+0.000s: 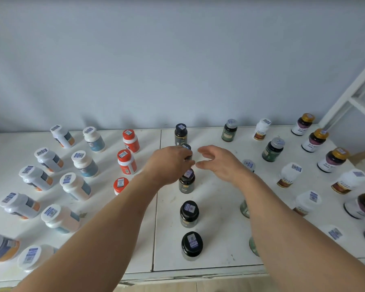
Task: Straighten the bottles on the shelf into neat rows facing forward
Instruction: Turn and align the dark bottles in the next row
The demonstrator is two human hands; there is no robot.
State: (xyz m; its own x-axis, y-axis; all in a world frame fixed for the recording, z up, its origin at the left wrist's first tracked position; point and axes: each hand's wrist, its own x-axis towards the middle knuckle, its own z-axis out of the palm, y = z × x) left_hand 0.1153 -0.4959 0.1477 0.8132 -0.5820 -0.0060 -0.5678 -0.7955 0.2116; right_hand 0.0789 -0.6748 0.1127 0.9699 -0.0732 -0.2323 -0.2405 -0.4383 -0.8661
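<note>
Holding a dark bottle [187,151] in the middle row, at 12 o'clock on the white shelf [215,207], our left hand [169,161] curls around its cap. Our right hand [217,160] floats beside it, fingers spread, touching nothing.

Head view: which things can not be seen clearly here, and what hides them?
- Second black bottle from the back: the left hand covers most of it.
- Third red-capped bottle: the left forearm hides its body.
- Green bottles under the right forearm: only slivers show.
- Bottle at the left edge: blurred, partly cut off.
- Label text: too small to read.
- Right hand: open, holding nothing.
</note>
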